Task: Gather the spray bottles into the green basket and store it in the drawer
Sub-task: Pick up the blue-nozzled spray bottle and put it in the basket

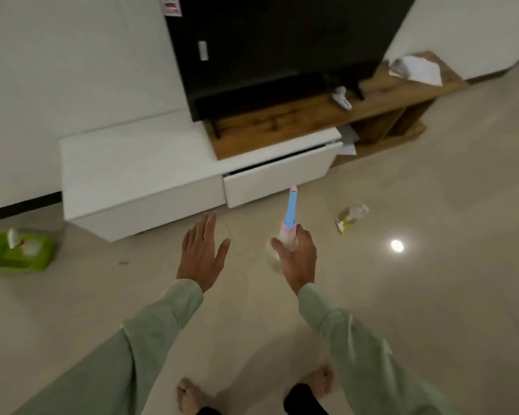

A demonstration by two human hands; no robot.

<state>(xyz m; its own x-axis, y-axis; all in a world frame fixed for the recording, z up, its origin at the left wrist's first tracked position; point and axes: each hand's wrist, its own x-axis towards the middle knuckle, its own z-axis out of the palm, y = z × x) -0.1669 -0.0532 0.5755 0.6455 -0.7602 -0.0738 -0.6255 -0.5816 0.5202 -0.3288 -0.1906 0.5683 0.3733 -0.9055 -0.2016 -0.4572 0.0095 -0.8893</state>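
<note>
Carrying a spray bottle [288, 232], right hand [297, 259] clamped round it, left hand [201, 253] spread, empty.
Far from green basket [18, 250]; seemingly loose grip, could drop.

Right hand [297, 259] is gripping a clear spray bottle [288, 232], blue nozzle pointing toward the slightly open drawer [277, 178]. Left hand [200, 253] is hovering open, empty. Green basket [15, 250] is sitting on the floor [432, 295], far left; another bottle [352, 217] is lying to the right.
</note>
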